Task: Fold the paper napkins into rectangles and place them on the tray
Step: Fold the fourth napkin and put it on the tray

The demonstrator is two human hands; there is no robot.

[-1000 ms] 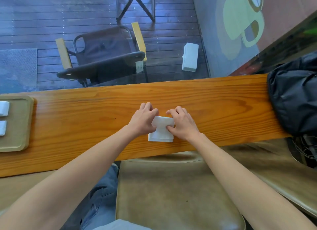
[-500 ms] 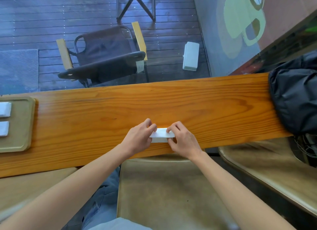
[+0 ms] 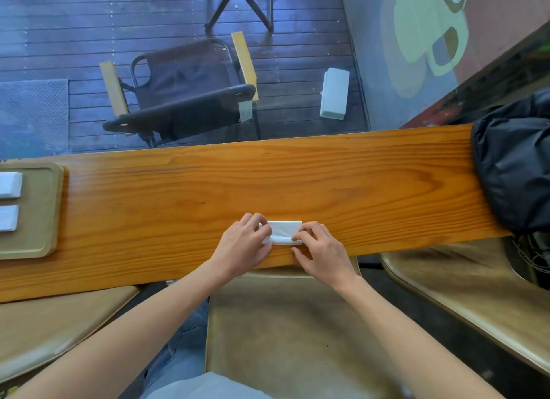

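Observation:
A white paper napkin [image 3: 284, 231], folded into a narrow rectangle, lies flat on the wooden counter [image 3: 208, 190] near its front edge. My left hand [image 3: 242, 247] pinches the napkin's left end. My right hand [image 3: 323, 251] presses fingertips on its right end and lower edge. A tan tray [image 3: 38, 217] sits at the far left of the counter with two folded white napkins, the upper one [image 3: 10, 185] and the lower one [image 3: 9, 218], both cut off by the frame edge.
A black jacket or bag [image 3: 515, 172] covers the counter's right end. Tan stool seats [image 3: 285, 333] stand below the counter on my side. Beyond the counter, through glass, a dark chair [image 3: 184, 92] and a white box [image 3: 334, 93] stand on decking.
The napkin went from a taller, nearly square shape to a narrow rectangle, folded down toward me. Both hands came nearer the front edge and now hold its two ends.

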